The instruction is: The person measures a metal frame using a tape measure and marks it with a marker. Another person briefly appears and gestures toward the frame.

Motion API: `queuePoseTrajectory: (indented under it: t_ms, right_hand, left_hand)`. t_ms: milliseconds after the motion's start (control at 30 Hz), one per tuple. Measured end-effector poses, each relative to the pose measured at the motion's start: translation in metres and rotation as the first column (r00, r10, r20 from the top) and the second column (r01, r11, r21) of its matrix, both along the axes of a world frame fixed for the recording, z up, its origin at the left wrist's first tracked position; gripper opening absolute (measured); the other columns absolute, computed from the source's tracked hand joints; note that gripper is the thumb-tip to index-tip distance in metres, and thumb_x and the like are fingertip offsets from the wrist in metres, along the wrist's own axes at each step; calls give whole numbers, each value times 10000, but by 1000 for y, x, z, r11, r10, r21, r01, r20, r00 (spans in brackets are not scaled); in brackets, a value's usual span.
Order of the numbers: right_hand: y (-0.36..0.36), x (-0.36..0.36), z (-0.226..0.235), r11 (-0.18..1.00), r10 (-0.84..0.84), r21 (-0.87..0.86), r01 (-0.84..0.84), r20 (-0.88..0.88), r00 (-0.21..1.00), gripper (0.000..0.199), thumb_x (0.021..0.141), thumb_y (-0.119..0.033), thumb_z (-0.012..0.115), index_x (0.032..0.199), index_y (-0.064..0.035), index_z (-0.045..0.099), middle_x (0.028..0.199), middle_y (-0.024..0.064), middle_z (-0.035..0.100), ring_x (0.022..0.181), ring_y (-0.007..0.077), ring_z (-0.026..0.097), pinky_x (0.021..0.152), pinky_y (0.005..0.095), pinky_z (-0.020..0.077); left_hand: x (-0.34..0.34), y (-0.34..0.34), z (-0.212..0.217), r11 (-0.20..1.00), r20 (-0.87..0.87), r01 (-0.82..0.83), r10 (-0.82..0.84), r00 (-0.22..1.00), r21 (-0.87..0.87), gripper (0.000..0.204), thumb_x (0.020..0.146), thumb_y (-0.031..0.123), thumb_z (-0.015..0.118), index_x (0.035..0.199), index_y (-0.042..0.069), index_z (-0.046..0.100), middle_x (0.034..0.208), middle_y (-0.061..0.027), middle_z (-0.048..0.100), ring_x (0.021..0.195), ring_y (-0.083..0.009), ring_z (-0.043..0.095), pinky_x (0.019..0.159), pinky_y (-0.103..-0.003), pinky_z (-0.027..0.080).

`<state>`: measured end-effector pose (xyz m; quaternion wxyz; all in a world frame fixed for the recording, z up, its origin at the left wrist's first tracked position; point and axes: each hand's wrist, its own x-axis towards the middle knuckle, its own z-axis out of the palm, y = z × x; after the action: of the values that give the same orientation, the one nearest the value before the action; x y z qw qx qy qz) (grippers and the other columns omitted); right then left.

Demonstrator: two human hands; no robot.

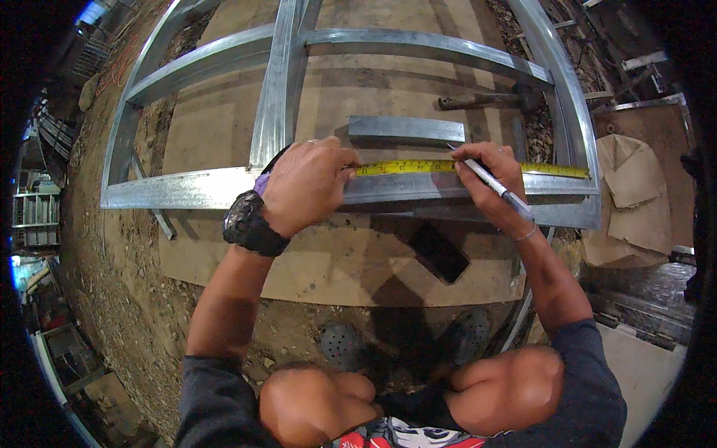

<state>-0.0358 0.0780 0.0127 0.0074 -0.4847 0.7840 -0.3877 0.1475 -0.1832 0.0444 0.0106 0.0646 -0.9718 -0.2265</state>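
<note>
Your left hand (305,183) is closed, and its fingers pinch the yellow tape (407,167). This tape runs straight along the near bar of the metal frame (179,188). Your right hand (506,173) grasps a white pen (487,179), above the tape. A short metal piece (407,131) is just beyond; the phone (439,252) lies nearer to you, on the board (336,272).
</note>
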Motion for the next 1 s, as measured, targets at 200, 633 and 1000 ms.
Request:
queuePoseTrajectory:
  t_ms: [200,633,1000]
  right_hand:
    - [1,0,2,1000,-1,3,1,9,1000,183,871,-74,762,1050,-103,741,945,83,748,897,265,691,856,380,451]
    - [4,-7,1,1000,24,19,-24,-23,999,195,886,-137,750,1076,-102,720,1032,96,751,971,308,699,903,417,458]
    - [4,-8,9,993,-14,119,5,77,997,182,888,-130,744,1064,-91,723,991,102,738,943,308,691,887,420,461]
  left_hand:
    - [-5,-13,-8,995,36,17,-20,999,96,168,913,147,702,1000,19,766,910,-179,688,912,-410,673,826,-485,525]
    - [-12,-17,0,901,98,-37,-6,995,432,170,840,68,731,968,-41,757,867,-206,659,815,-414,647,751,-457,509]
    - [-12,-22,-1,917,114,6,-56,992,399,155,861,25,733,995,-51,754,808,-141,625,761,-262,636,699,-371,479]
